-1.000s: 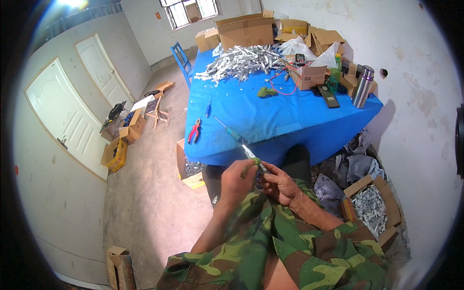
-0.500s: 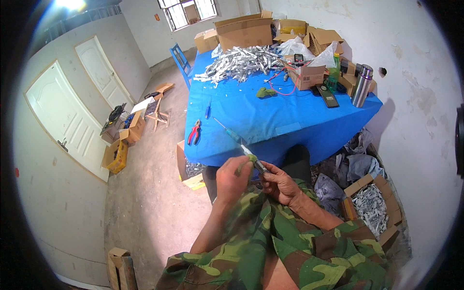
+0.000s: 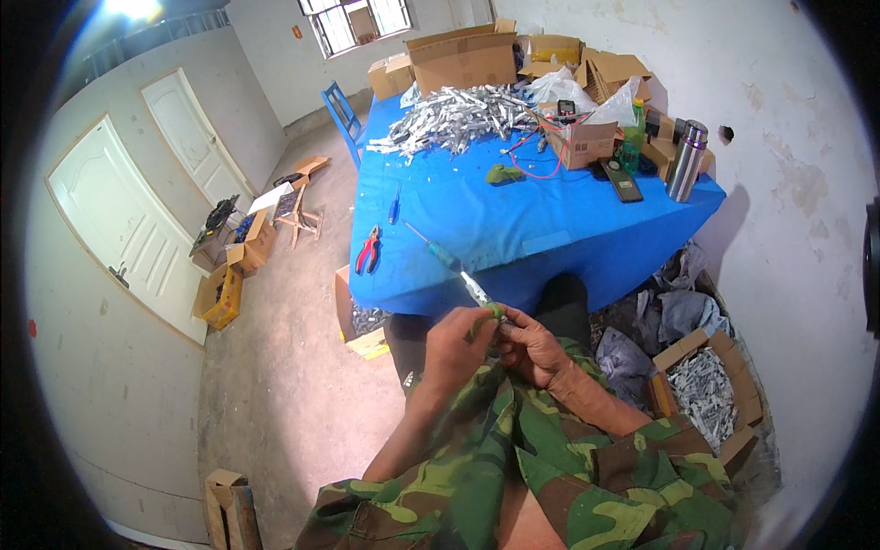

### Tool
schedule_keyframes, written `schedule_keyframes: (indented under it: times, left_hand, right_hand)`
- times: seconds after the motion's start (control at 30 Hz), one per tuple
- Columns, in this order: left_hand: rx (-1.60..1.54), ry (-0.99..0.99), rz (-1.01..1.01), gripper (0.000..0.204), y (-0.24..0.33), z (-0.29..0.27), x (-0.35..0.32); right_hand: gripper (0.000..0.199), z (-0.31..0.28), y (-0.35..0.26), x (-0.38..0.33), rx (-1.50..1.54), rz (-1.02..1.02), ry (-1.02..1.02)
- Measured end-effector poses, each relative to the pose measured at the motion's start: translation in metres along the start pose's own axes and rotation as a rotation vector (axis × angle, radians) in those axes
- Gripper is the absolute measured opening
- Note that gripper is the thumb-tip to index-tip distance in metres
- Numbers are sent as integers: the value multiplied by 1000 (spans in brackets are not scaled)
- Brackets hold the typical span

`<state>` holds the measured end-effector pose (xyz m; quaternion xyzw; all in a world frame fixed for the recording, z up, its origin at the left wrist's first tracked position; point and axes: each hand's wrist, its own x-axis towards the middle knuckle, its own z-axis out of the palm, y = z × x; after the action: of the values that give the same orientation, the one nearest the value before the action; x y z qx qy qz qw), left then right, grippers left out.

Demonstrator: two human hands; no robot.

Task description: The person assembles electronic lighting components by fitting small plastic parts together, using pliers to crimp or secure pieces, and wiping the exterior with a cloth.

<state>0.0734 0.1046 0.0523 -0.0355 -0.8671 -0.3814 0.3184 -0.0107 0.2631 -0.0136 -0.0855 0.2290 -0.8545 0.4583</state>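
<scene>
Just past the table's near edge, my right hand [image 3: 533, 348] is closed round the lower end of a slim white and silver rod-like piece [image 3: 476, 291], which points up and left. My left hand [image 3: 455, 348] pinches a green cloth [image 3: 496, 313] against that piece, close to my right fingertips. The piece's lower end is hidden by my fingers. Beyond its upper tip, a screwdriver with a teal handle [image 3: 444, 254] lies on the blue-covered table [image 3: 440, 202]. Farther left lie red-handled pliers [image 3: 368, 252] and a small blue screwdriver [image 3: 394, 209].
A heap of similar white and silver pieces [image 3: 458, 117] covers the table's far part. At right are a steel flask [image 3: 687, 165], a green bottle [image 3: 632, 137] and a multimeter [image 3: 566, 112]. Another green cloth [image 3: 503, 174] lies mid-table. An open carton [image 3: 747, 394] of pieces stands at lower right.
My left hand and the green cloth have slid down along the piece toward my right hand. More of the piece's white upper part now shows. My right hand has barely moved.
</scene>
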Motion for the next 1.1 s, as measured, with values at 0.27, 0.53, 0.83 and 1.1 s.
schedule_keyframes:
  times: [0.27, 0.53, 0.83, 1.1]
  left_hand:
    - [11, -84, 6, 17, 10, -1, -2]
    - [42, 122, -115, 17, -5, -16, 20]
    - [33, 80, -22, 17, -4, -7, 11]
    - [32, -27, 32, 15, 9, 3, -6]
  right_hand:
    - [45, -1, -2, -3, -37, -16, 29]
    - [49, -2, 2, -1, -71, -13, -11]
    - [49, 2, -1, -4, -75, -9, -15]
    - [47, -9, 3, 2, -20, -26, 0]
